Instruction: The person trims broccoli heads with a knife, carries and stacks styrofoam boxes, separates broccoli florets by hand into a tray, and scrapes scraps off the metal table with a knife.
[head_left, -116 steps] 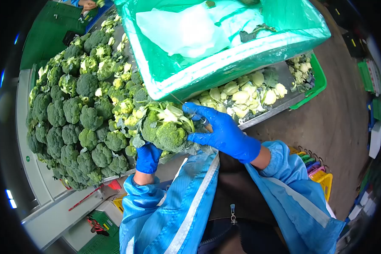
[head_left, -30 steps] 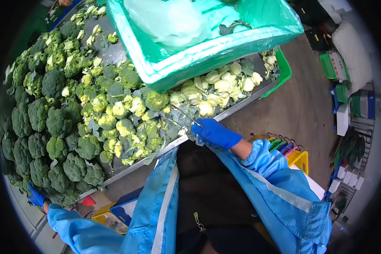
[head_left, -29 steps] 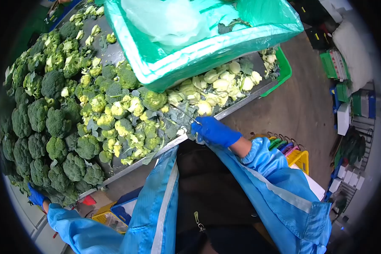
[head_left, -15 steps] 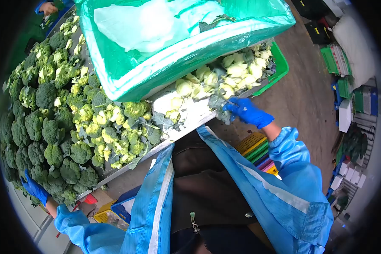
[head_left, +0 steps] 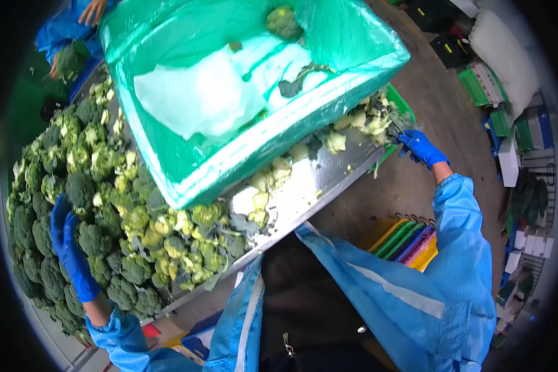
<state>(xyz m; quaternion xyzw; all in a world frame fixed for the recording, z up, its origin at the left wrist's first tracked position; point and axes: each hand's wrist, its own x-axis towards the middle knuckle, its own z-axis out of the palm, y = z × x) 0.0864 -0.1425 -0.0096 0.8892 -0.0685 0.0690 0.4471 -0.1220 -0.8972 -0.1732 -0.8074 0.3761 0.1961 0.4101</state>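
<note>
My left hand (head_left: 73,251), in a blue glove, lies over the pile of broccoli heads (head_left: 95,239) on the left, its fingers stretched out and holding nothing. My right hand (head_left: 423,149), also gloved in blue, is closed at the right end of the metal table (head_left: 328,189). Something thin and dark pokes from its fingers, too unclear to name. Right beside it are pale broccoli stem pieces and leaf scraps (head_left: 378,121), partly over a green bin (head_left: 404,104).
A crate lined with green plastic (head_left: 229,170) stands on the table, with a broccoli head (head_left: 284,22), a leaf and a white sheet inside. Another person's hand (head_left: 93,11) shows at top left. Colored baskets (head_left: 409,242) stand below the table edge.
My right hand has moved right along the table, and the stem scraps have shifted toward the bin. My left hand has moved up over the broccoli. More of the crate's inside shows.
</note>
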